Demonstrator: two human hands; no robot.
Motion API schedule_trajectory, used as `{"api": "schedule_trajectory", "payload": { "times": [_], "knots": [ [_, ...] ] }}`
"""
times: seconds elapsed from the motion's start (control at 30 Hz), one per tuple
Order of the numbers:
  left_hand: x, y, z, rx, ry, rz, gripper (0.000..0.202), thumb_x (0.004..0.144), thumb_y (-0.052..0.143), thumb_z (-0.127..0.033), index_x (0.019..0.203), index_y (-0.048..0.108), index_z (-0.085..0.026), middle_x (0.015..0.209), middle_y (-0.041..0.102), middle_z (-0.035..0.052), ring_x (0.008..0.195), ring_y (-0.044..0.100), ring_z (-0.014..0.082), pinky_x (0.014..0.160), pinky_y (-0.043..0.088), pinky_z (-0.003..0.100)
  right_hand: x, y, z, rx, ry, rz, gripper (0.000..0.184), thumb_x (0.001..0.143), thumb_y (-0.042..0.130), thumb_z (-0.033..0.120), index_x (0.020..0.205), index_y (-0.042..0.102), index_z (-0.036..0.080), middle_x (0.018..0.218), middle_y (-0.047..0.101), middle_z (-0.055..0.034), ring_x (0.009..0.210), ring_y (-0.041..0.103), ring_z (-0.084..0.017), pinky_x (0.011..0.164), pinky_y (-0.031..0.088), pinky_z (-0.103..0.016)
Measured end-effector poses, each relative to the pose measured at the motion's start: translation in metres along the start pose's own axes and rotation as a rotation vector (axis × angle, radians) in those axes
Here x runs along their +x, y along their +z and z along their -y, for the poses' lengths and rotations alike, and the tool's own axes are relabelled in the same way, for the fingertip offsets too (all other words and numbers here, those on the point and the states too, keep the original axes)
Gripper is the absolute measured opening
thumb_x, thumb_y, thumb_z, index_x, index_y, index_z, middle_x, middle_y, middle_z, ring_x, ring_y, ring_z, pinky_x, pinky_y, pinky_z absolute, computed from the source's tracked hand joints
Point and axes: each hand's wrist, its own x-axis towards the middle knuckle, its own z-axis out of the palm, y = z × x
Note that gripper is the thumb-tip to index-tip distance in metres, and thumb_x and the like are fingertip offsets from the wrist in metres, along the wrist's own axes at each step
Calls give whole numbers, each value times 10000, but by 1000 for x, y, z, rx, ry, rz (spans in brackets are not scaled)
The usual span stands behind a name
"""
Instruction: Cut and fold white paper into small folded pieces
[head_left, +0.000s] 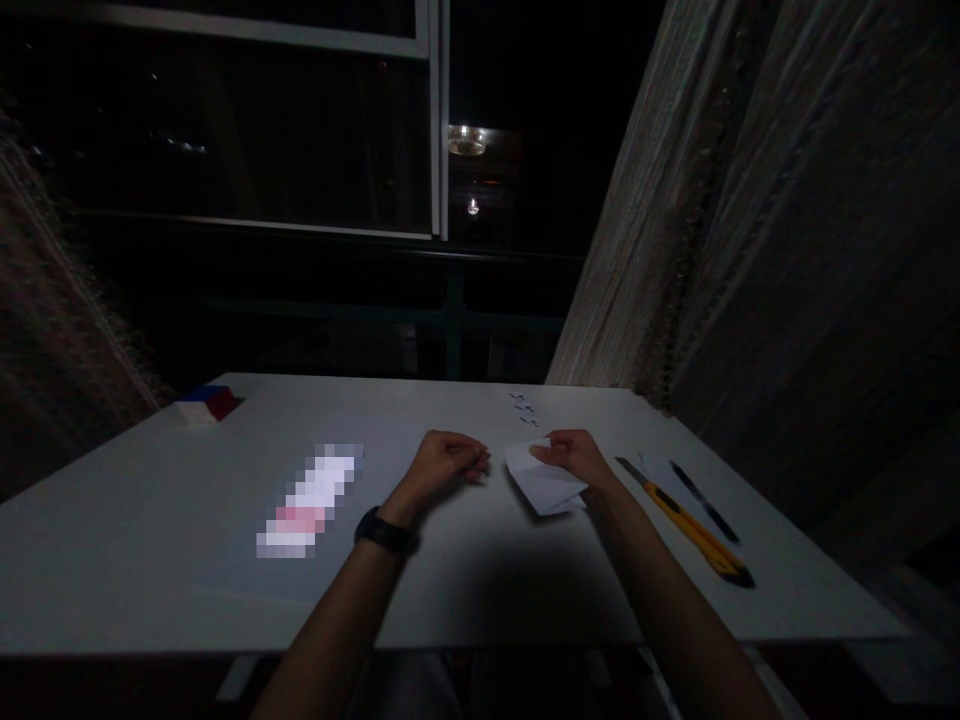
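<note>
Over the middle of the white table, my right hand grips a folded piece of white paper, thumb on top and the other fingers underneath. One lower corner of the paper splits into separate layers. My left hand, with a dark watch on its wrist, hovers to the left of the paper, apart from it. Its fingers are curled in toward the thumb; whatever they may hold is too small or hidden to tell. Right of my right forearm lie a yellow utility knife with its blade out and a dark pen.
A lit phone-like screen, pixelated, rests on a pale sheet at left. A blue, red and white cube sits at the far left corner. Small dark marks show near the table's back edge. Curtains hang beside the dark window.
</note>
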Motion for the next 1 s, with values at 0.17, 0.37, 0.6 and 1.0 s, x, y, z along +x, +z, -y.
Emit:
{"api": "schedule_trajectory", "payload": {
  "times": [0.17, 0.37, 0.6, 1.0],
  "knots": [
    [6, 16, 2, 82, -103, 117, 326, 582, 744, -369, 551, 579, -89, 548, 624, 70, 508, 596, 138, 493, 478, 240, -5, 19, 0, 58, -50, 45, 385, 452, 774, 450, 563, 564, 147, 496, 574, 12, 433, 510, -119, 420, 358, -232],
    [13, 18, 11, 71, -23, 21, 316, 598, 731, -334, 509, 519, -118, 466, 560, 2, 428, 526, 88, 443, 426, 196, -5, 20, -8, 122, -16, 164, 370, 433, 807, 331, 676, 628, 118, 641, 658, -36, 556, 595, -160, 546, 438, -274],
    [9, 11, 21, -199, -68, 24, 317, 562, 763, -230, 787, 607, -71, 645, 634, 58, 560, 599, 138, 542, 490, 248, -4, 23, -13, 271, 90, 138, 326, 500, 777, 287, 759, 658, 129, 651, 660, -39, 564, 596, -153, 554, 462, -277],
    [4, 4, 18, -314, -82, 64, 315, 618, 689, -318, 793, 661, -57, 761, 651, 117, 669, 615, 184, 612, 491, 290, -7, 26, -12, 342, 8, 206, 150, 569, 624, 202, 684, 689, 133, 669, 666, -58, 662, 610, -184, 625, 473, -286]
  ]
}}
